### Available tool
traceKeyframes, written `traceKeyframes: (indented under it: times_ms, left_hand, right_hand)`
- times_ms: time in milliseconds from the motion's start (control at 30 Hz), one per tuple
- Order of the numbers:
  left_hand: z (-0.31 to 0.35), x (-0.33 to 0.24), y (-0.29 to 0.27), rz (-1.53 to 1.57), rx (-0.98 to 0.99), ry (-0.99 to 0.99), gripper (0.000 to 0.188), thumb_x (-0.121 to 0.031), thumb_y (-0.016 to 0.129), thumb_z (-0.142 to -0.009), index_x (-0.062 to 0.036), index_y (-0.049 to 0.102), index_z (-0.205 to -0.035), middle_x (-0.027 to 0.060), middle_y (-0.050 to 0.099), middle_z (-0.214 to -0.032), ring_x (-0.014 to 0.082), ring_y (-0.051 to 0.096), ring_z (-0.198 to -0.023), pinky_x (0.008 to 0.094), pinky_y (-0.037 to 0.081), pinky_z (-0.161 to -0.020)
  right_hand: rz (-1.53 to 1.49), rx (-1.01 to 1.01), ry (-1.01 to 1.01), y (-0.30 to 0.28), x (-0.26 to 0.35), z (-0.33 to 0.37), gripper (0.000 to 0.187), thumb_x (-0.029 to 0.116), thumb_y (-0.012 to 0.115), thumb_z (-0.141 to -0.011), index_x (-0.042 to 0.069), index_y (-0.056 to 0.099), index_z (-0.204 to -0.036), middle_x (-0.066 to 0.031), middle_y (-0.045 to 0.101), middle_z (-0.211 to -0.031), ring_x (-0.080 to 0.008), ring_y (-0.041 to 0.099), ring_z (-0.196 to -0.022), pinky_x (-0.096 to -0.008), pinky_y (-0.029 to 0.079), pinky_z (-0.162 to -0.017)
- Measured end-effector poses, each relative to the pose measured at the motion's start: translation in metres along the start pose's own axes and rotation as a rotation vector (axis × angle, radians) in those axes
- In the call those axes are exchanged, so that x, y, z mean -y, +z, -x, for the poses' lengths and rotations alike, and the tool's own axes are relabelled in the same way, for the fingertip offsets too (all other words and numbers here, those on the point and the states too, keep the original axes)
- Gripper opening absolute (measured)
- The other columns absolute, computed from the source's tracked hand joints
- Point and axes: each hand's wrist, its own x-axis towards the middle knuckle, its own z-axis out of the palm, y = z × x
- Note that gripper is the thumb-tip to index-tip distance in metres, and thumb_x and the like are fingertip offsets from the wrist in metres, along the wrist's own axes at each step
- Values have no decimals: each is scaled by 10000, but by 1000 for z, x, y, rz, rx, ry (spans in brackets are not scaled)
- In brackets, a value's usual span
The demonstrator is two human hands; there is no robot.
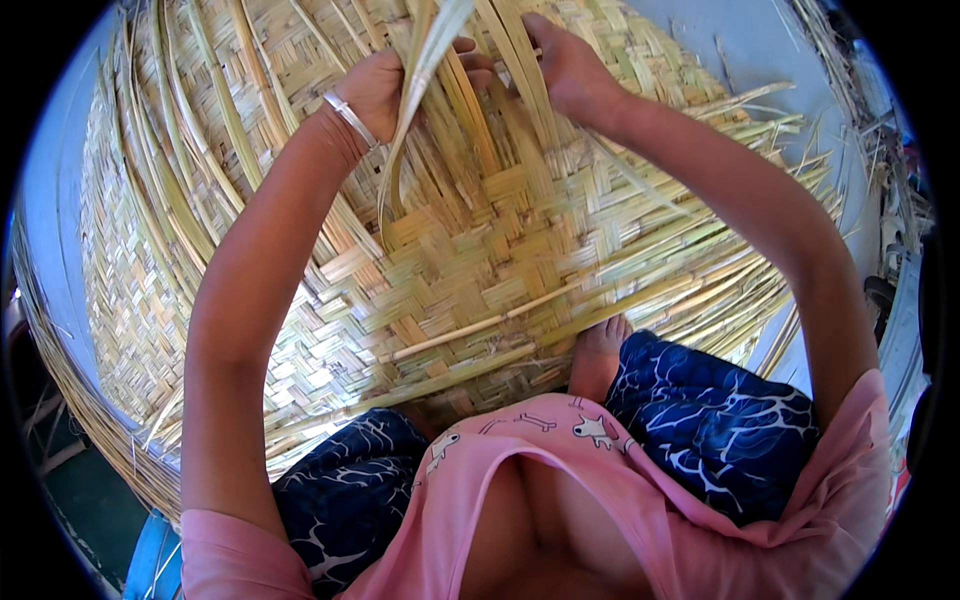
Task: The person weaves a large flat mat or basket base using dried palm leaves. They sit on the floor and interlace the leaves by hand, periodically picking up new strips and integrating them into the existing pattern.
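A large mat point(450, 262) of flat, pale yellow-green strips in a slanted weave lies in front of me. Toward its far side, loose strips point(470, 120) rise from the weave between my hands. My left hand point(378, 92), with a silver bangle point(350, 120) on the wrist, is closed around several of them. Its fingertips show behind the strips, and a pale strip point(425, 75) loops up in front. To the right, my right hand point(572, 75) is closed at the edge of a raised bundle of strips point(522, 75); its fingertips are partly hidden.
Long unwoven strips point(185, 190) lie across the mat's left part. More strip ends point(720, 260) fan out at the right. A long thin strip point(480, 325) crosses the near part, close to my bare foot point(600, 355). Bluish-grey floor point(690, 35) borders the mat.
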Motion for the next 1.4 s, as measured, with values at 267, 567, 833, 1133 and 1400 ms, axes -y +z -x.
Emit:
traceKeyframes:
  times_ms: [267, 567, 833, 1133, 1400]
  left_hand:
    - [-9, -17, 3, -63, -383, 232, 241, -230, 578, -868, -20, 567, -985, 96, 628, -848, 199, 628, -683, 337, 558, -593]
    - [144, -98, -48, 92, -584, 672, 232, -223, 625, -835, -38, 542, -948, 123, 575, -908, 287, 525, -993, 451, 423, -887]
    - [300, -37, -73, -80, -673, 859, 116, -114, 533, -891, -38, 586, -962, 110, 630, -1008, 238, 609, -969, 365, 512, -856]
    - [323, 1, -69, -146, -1235, 1012, 116, -73, 658, -807, -53, 563, -870, 94, 649, -874, 210, 661, -774, 297, 556, -621]
    - [321, 39, -106, -132, -1412, 818, 209, -119, 695, -784, -45, 561, -927, 84, 649, -850, 212, 663, -738, 259, 520, -554]
  right_hand:
    - [-230, 279, 41, -1, 14, 11, 304, 117, 570, -850, 80, 562, -1152, -86, 653, -948, -173, 611, -849, -298, 472, -816]
    - [-484, 593, 296, -14, -26, -5, 268, 272, 609, -859, 29, 614, -971, -30, 635, -727, -98, 587, -684, -248, 457, -610]
    - [-171, 583, 226, -25, -10, -17, 319, 292, 644, -827, 16, 609, -984, -56, 631, -785, -123, 589, -695, -257, 467, -589]
    - [466, 584, 134, -35, -18, -14, 165, 16, 533, -692, -44, 588, -835, -225, 612, -790, -317, 601, -707, -374, 450, -628]
    - [668, 459, -192, -35, -15, 2, 158, 65, 589, -665, -21, 564, -795, -209, 563, -824, -376, 536, -828, -438, 433, -729]
